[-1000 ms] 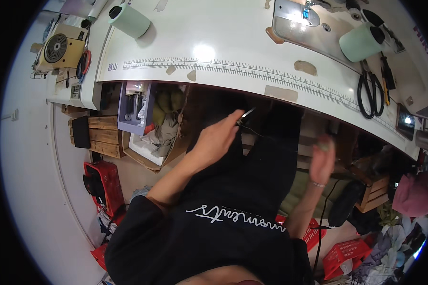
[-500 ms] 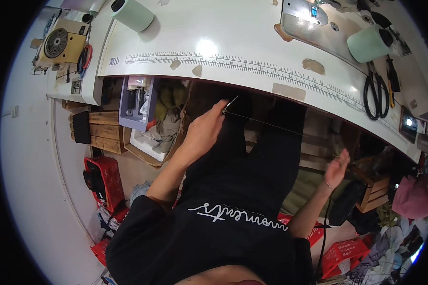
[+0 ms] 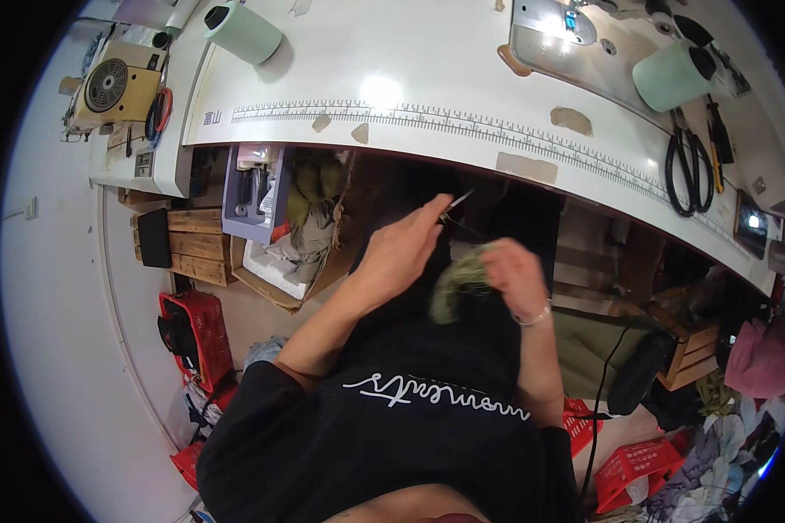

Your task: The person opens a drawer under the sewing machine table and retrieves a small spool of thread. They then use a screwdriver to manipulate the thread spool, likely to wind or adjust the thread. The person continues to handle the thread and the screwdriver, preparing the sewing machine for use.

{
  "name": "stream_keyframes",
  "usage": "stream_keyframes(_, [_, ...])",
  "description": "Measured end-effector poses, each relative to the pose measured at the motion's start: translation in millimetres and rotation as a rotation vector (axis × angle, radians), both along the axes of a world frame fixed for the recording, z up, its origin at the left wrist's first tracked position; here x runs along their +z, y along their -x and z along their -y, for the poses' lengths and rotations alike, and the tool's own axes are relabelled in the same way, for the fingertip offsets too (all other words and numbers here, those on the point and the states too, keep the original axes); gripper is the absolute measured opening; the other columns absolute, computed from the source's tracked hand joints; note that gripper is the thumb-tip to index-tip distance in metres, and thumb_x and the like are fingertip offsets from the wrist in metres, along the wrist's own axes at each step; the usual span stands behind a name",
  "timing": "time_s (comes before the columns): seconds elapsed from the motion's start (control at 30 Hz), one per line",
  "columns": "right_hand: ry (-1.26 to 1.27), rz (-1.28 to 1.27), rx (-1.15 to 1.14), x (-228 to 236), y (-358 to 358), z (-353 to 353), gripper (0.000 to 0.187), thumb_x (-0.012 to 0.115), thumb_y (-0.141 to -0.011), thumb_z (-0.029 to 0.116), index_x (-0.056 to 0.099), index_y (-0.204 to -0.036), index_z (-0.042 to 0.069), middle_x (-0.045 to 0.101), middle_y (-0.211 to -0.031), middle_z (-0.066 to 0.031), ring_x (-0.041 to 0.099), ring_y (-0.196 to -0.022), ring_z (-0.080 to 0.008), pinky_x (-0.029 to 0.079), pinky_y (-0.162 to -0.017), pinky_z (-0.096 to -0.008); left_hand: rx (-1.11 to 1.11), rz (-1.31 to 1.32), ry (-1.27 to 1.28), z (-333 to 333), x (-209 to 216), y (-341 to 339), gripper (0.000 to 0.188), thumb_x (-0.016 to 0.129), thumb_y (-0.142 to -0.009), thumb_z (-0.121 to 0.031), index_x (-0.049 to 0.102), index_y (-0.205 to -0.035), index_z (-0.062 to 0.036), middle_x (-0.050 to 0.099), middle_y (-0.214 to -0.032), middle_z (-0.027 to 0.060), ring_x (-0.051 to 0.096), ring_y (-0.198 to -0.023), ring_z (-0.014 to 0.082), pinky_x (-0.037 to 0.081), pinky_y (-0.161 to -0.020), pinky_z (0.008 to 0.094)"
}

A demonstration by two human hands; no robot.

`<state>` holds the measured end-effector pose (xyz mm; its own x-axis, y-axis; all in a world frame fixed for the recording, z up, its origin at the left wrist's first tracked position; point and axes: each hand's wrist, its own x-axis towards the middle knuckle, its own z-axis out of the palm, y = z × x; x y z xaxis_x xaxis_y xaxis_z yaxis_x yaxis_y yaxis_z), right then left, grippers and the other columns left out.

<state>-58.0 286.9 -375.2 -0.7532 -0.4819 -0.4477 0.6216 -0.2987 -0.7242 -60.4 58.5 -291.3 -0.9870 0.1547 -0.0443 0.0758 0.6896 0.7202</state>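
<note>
Over my lap, my left hand (image 3: 401, 254) is closed around small thread snips (image 3: 460, 203), whose pointed metal tip sticks out past the fingers toward the table edge. Just to the right is my right hand (image 3: 516, 277), its fingers bent together on a loose bundle of green thread (image 3: 455, 289). The bundle hangs down to the left and is blurred by motion. A fine strand seems to run between the snips and my right fingers. Most of the snips' handle is hidden in my left palm.
Beyond my hands lies the white sewing table (image 3: 323, 78) with a printed ruler, thread cones (image 3: 244, 33), black scissors (image 3: 689, 170) and a sewing machine plate (image 3: 554, 39). Under its edge are a purple drawer (image 3: 251, 228) and a cardboard box (image 3: 266, 295). Red baskets (image 3: 637, 471) stand on the floor.
My right hand has come in from the far right toward my left hand, bringing the green thread. The strand stretched between them has shortened. My left hand has shifted slightly right with the snips.
</note>
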Motion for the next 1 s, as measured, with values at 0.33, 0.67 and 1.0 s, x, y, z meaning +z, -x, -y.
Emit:
stream_keyframes(0.33, [0.289, -0.088, -1.312, -104.9, -26.0, -252.2, 0.035, 0.049, -0.101, 0.015, 0.049, -0.133, 0.001, 0.055, -0.131, -0.0135, 0.055, -0.114, -0.0261, 0.052, -0.087, -0.0359, 0.105, 0.119, -0.003, 21.5, 0.2, 2.2, 0.04, 0.051, -0.096, -0.005, 0.044, -0.136, -0.0055, 0.063, -0.111, 0.0239, 0.06, -0.102, 0.044, 0.049, -0.08, 0.0462])
stream_keyframes(0.67, [-0.327, -0.542, 0.331, 29.5, 20.2, 35.3, 0.017, 0.051, -0.098, 0.009, 0.059, -0.109, -0.001, 0.064, -0.087, -0.002, 0.055, -0.066, -0.0058, 0.043, -0.056, -0.0207, -0.013, 0.002, -0.026, -5.4, 5.8, 1.8, 0.042, 0.054, -0.095, -0.005, 0.046, -0.136, -0.0047, 0.063, -0.113, 0.023, 0.062, -0.1, 0.0424, 0.051, -0.079, 0.0454])
stream_keyframes(1.0, [0.303, -0.197, -1.123, -70.7, 9.3, -156.9, 0.045, 0.048, -0.102, 0.019, 0.039, -0.145, 0.007, 0.049, -0.141, -0.0119, 0.051, -0.121, -0.0208, 0.047, -0.095, -0.0342, 0.09, 0.02, -0.002, 16.7, 6.0, 6.4, 0.042, 0.053, -0.095, -0.005, 0.044, -0.136, -0.0047, 0.063, -0.11, 0.0229, 0.061, -0.099, 0.0435, 0.049, -0.079, 0.0462])
